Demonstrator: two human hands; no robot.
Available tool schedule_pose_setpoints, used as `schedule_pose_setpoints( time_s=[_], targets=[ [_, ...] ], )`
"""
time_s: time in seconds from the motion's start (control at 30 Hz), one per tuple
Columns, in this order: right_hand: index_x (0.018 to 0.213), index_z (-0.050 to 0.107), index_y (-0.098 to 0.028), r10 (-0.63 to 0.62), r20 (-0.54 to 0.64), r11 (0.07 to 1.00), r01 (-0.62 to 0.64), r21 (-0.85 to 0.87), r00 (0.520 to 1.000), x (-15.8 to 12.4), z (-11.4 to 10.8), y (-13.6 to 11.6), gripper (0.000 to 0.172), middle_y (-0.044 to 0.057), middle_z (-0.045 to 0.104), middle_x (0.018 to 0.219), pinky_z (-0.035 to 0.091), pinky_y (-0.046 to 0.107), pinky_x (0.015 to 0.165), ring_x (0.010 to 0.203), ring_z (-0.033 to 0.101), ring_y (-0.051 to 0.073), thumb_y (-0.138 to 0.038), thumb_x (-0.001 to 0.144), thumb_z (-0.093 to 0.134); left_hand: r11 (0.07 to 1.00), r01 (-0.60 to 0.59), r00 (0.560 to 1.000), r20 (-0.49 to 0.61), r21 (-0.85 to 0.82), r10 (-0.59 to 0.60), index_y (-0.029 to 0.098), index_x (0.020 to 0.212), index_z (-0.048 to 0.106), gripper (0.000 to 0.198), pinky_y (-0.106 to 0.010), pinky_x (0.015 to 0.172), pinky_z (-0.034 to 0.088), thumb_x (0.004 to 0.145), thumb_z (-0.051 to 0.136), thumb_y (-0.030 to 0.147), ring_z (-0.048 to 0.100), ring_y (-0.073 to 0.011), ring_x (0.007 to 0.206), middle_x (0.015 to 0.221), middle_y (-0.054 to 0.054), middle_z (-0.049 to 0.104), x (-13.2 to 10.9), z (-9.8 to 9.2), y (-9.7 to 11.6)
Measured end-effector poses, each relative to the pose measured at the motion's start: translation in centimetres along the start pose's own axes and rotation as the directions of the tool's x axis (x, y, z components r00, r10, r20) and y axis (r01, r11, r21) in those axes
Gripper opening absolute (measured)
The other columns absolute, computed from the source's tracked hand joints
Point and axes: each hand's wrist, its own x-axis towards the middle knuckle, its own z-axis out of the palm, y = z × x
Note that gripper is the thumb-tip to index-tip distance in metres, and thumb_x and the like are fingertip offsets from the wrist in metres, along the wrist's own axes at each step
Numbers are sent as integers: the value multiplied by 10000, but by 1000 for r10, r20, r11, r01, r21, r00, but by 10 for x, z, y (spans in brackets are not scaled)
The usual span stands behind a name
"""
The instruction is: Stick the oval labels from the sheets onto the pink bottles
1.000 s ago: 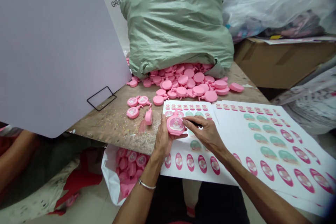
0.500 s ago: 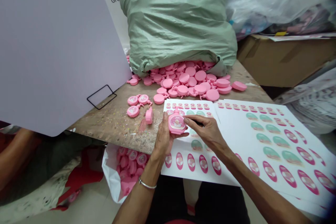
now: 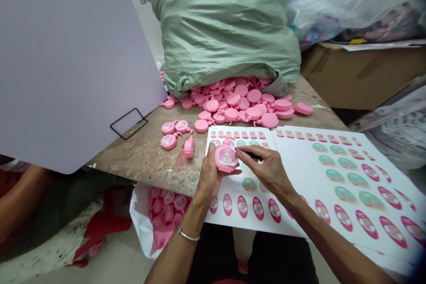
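Note:
A small pink toy pump bottle (image 3: 226,165) with a round label on its front stands nearly upright in my left hand (image 3: 208,175), the thumb along its left edge and fingers behind it. My right hand (image 3: 269,165) is closed round a thin dark tool (image 3: 253,155); its exact kind is hidden by the fingers. The thumb and fingertips of that hand are at the bottle's right edge, by the label. Beneath both hands lies a sticker sheet (image 3: 233,186) printed with pink and green labels.
A second sticker sheet (image 3: 299,177) lies to the right. Several labelled bottles (image 3: 169,141) sit at the left. Plain pink bottles (image 3: 232,114) spill from a green sack (image 3: 226,31). Below the table edge hangs a white bag (image 3: 141,222) of labelled bottles. A person's arm (image 3: 20,199) shows far left.
Both hands and the bottle have shifted slightly right and down. My right fingertips stay by the label's right edge. The loose bottles have not moved.

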Motion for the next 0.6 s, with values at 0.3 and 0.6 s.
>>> schedule_pose_setpoints(
  time_s=[0.3, 0.6],
  targets=[
    [850, 737, -230, -325, -176, 902, 249, -352, 929, -6, -20, -28, 161, 45, 703, 732, 457, 390, 731, 684, 587, 196, -367, 785, 680, 941, -262, 925, -223, 215, 308, 178, 992, 661, 265, -229, 648, 597, 804, 653, 364, 603, -218, 995, 992, -54, 650, 10, -5, -2],
    [915, 763, -226, 133, 77, 980, -142, 140, 988, 0, -13, -16, 295, 38, 753, 926, 562, 361, 760, 856, 692, 245, -464, 756, 690, 998, -54, 998, -33, 12, 54, 126, 1109, 638, 544, -362, 689, 608, 835, 528, 582, 644, -277, 986, 1126, -141, 648, -2, 0, 2]
  ],
)
